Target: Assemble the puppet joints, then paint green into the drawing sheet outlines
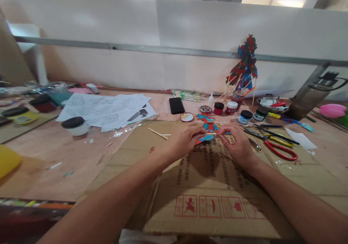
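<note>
Both my hands meet over a flattened cardboard sheet. My left hand and my right hand pinch a small red and blue painted paper figure and a thin wooden stick lying across it. The fingers of both hands are closed on the figure's edges. A second painted figure on sticks stands upright against the back wall.
Small paint jars and a dish of beads sit behind the figure. Pliers and scissors lie to the right, a black phone and line drawings to the left. Loose sticks lie nearby.
</note>
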`<control>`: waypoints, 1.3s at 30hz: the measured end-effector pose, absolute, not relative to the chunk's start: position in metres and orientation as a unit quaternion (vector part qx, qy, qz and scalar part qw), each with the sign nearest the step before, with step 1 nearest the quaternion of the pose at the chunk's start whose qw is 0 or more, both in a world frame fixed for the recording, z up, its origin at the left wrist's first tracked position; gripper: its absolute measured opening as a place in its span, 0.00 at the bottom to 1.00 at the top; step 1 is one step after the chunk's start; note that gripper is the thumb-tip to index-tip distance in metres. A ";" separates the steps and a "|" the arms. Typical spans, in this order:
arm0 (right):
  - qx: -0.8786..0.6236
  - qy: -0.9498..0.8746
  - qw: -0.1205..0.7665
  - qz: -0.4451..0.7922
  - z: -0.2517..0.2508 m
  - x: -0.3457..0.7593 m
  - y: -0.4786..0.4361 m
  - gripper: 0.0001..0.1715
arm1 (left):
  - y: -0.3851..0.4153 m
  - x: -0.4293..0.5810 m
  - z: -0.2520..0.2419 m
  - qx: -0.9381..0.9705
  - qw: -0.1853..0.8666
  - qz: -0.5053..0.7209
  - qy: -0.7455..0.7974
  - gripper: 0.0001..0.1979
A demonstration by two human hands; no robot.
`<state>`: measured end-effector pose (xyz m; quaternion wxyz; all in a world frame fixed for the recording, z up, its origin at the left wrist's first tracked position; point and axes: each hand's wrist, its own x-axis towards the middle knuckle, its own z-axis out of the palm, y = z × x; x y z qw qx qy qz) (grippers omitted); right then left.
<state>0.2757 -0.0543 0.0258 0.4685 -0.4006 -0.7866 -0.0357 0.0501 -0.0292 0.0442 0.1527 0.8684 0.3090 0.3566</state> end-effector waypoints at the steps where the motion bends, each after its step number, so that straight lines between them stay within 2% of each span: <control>1: -0.401 -0.787 0.468 -0.034 0.026 0.276 -0.054 0.05 | -0.029 0.050 0.044 0.868 0.154 0.357 0.308 0.10; 27: -0.389 -0.789 0.476 -0.023 0.026 0.276 -0.055 0.04 | -0.031 0.054 0.041 0.855 0.205 0.334 0.340 0.10; 33: -0.374 -0.788 0.488 -0.032 0.027 0.276 -0.055 0.03 | -0.032 0.054 0.042 0.865 0.215 0.298 0.341 0.08; 39: -0.363 -0.792 0.488 -0.055 0.028 0.274 -0.056 0.04 | -0.033 0.056 0.045 0.870 0.208 0.286 0.343 0.10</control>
